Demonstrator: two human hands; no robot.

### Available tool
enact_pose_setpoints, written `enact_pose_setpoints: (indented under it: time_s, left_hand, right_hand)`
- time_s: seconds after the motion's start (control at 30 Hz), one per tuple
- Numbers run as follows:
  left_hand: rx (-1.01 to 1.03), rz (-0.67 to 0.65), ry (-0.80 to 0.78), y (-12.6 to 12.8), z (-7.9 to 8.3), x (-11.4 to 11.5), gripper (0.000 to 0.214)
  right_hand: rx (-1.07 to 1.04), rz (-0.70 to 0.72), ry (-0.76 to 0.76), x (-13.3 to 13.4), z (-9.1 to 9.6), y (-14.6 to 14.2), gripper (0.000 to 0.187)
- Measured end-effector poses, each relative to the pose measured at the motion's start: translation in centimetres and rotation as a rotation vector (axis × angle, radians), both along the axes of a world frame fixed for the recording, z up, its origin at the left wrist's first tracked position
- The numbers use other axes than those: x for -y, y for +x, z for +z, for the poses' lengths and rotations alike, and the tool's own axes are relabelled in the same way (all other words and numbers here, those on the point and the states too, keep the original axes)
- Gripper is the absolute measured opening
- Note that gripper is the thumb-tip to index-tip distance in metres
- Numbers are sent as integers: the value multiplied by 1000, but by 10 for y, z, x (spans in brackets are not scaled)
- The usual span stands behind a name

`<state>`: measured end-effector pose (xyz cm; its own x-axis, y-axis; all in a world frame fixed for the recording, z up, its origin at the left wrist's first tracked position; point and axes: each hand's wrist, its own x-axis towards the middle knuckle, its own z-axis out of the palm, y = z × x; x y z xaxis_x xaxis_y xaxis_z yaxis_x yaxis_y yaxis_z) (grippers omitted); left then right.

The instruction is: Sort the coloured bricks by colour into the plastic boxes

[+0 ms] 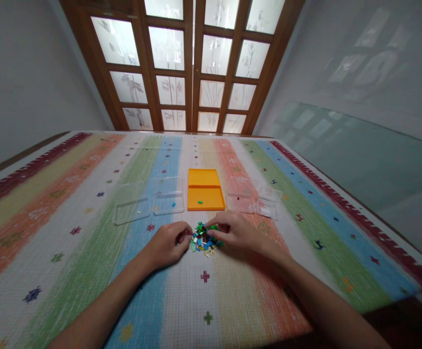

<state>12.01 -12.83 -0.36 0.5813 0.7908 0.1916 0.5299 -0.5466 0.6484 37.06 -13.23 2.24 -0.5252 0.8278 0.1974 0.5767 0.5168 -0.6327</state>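
Note:
A small heap of toy building bricks (201, 241), mixed green, blue, white, yellow and dark red, lies on the tablecloth between my hands. My left hand (169, 242) rests at the heap's left side, fingers curled and thumb closed against the index finger; whatever is in the pinch is too small to make out. Over the right side of the heap is my right hand (235, 231), its thumb and index finger apart among the bricks. Just beyond stands an open orange box (216, 196) with one green brick (200, 202) in its near half.
Clear plastic boxes flank the orange one. The far-left box (115, 215) holds a tiny pale piece, the inner-left box (154, 206) a blue brick (173, 204). To the right, one box (240, 210) has a dark red brick (237, 198), beside another clear box (267, 215). A striped tablecloth (182, 300) lies underneath.

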Motion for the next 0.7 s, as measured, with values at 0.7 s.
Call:
enact_pose_setpoints:
  time_s: [0.7]
  left_hand:
    - [5, -6, 25, 0, -1, 0, 14]
  right_hand:
    - [-154, -128, -9, -13, 5, 21, 12]
